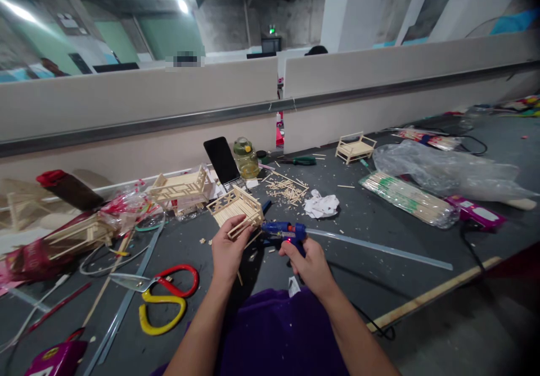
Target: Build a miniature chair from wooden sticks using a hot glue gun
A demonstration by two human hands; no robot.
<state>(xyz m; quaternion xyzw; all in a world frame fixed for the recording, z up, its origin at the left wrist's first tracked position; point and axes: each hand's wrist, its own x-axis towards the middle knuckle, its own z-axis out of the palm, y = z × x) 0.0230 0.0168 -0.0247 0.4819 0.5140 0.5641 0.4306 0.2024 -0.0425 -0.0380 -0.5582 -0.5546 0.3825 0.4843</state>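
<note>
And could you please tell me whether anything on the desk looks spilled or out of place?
The short, pale wooden stick pieces lie in a loose heap, with bits strewn around it on the dark grey tabletop, so they look spilled. The crumpled white paper nearby looks discarded.

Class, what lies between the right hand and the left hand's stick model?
In the head view, the blue glue gun, gripped by the right hand, lies there, its front end towards the stick model.
</note>
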